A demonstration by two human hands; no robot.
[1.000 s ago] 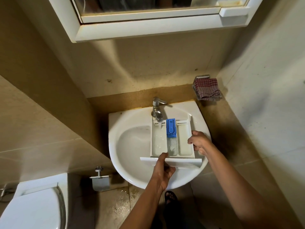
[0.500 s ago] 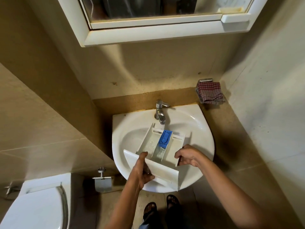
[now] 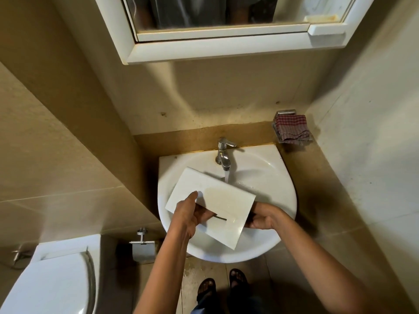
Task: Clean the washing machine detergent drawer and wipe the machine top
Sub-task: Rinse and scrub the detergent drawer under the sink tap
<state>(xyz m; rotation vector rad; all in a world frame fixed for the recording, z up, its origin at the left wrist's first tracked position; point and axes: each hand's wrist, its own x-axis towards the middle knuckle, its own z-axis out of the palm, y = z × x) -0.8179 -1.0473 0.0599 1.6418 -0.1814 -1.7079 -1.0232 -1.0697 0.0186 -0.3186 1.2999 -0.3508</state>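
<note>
Evidently the rinsing step is in hand: the detergent drawer [image 3: 217,200] is held over the bowl of the sink [image 3: 283,177] with its flat, faintly yellowed underside facing up, tilted so that its far corner rises toward the tap [image 3: 223,155]; a stream of water [image 3: 226,176] falls from the spout just behind the drawer's far edge, and whether it strikes the plastic I cannot tell; the compartments face down and are hidden, so how clean they are cannot be judged; the washing machine is out of view, so I take the wiping of its top as a step not yet reached. The left hand [image 3: 188,214] grips the near left edge, thumb laid on the upper face and fingers curled beneath, beside a dark slot; the right hand [image 3: 263,216] curls round the right end from below, its fingers mostly hidden; both forearms reach in from the bottom of the view, converging on the drawer. The next move, as I judge it, calls for bringing the stained face under the stream or rubbing it, with a firm hold since wet plastic may slip; a red checked cloth [image 3: 292,129] sits in a wall dish right of the sink, well apart from the hands.
</note>
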